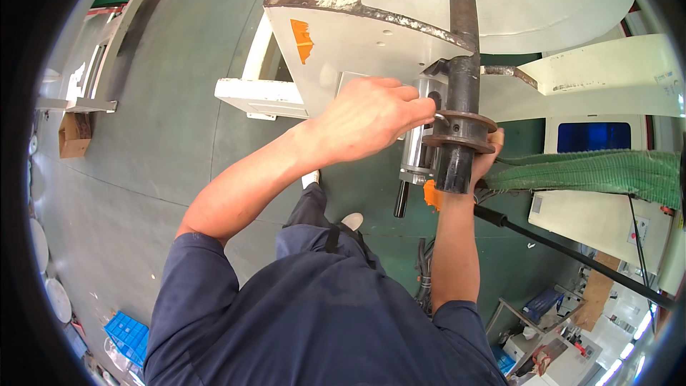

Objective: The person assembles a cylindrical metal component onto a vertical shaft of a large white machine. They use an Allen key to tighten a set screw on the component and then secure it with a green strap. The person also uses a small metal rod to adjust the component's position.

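Note:
My left hand (368,120) reaches across and is closed on a small metal tool or pin against a silver cylindrical part (421,136) that hangs beside a dark steel pipe (462,64). The pipe ends in a rusty round flange (461,132). My right hand (487,161) comes up from below and grips behind the flange; most of its fingers are hidden by the pipe. A short black rod (401,199) sticks out under the silver part. A cream-painted machine body (357,36) sits above both hands.
A green woven lifting strap (593,171) runs right from the flange. A long black bar (572,254) slants down to the right. The floor (143,136) is green. A blue crate (125,332) lies at lower left and a cardboard box (71,136) at left.

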### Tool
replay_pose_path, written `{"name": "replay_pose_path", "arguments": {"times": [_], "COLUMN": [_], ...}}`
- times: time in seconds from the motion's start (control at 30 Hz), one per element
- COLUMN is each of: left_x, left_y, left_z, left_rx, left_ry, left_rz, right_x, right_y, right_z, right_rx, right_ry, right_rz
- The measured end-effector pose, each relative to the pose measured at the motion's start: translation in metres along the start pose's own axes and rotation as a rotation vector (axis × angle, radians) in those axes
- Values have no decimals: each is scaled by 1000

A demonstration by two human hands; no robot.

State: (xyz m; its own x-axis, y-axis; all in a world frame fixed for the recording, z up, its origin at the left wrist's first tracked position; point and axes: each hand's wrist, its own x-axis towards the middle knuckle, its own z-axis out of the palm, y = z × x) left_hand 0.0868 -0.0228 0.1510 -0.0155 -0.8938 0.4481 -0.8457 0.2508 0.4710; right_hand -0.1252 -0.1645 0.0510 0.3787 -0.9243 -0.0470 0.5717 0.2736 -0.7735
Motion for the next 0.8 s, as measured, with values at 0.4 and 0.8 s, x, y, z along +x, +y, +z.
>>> {"name": "replay_pose_path", "arguments": {"times": [0.4,0.8], "left_x": [47,30], "left_y": [-30,55], "left_z": [-9,-17], "left_rx": [466,-815], "left_ry": [60,-283], "left_rz": [642,-621], "right_x": [5,8], "right_y": [-35,-31], "right_z": [34,33], "right_rx": [-462,-439], "right_ry": [-71,-40], "right_rz": [-228,-247]}}
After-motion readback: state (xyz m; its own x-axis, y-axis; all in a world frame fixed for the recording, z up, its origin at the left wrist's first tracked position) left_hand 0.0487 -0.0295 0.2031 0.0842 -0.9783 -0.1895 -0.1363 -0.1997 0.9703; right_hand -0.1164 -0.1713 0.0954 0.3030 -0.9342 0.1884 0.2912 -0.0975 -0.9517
